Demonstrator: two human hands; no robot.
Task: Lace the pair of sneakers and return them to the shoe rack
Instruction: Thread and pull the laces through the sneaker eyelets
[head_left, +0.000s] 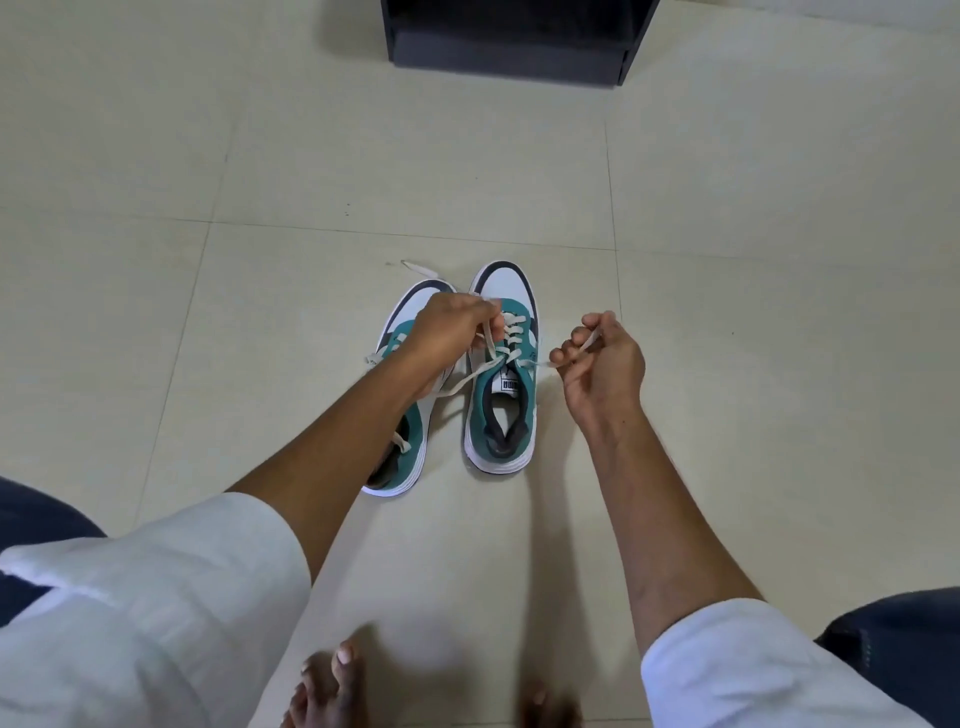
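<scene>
Floor: bare tiled floor (727, 208) all round the sneakers; dark shoe rack (511, 41) at top centre, well apart.
Left hand (452, 332): over the left sneaker (410, 441), pinching a lace (491, 340).
Right hand (605, 364): right of the right sneaker (501, 384), fingers curled on the other lace end.
Sneakers: centre frame, side by side.

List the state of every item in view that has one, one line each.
Right sneaker: upright on the floor, laced, ends untied.
Left sneaker: upright beside it, lace loose.
Left hand: pinching one lace end.
Right hand: pinching the other lace end.
Shoe rack: open-fronted, visible shelf holds nothing.
</scene>
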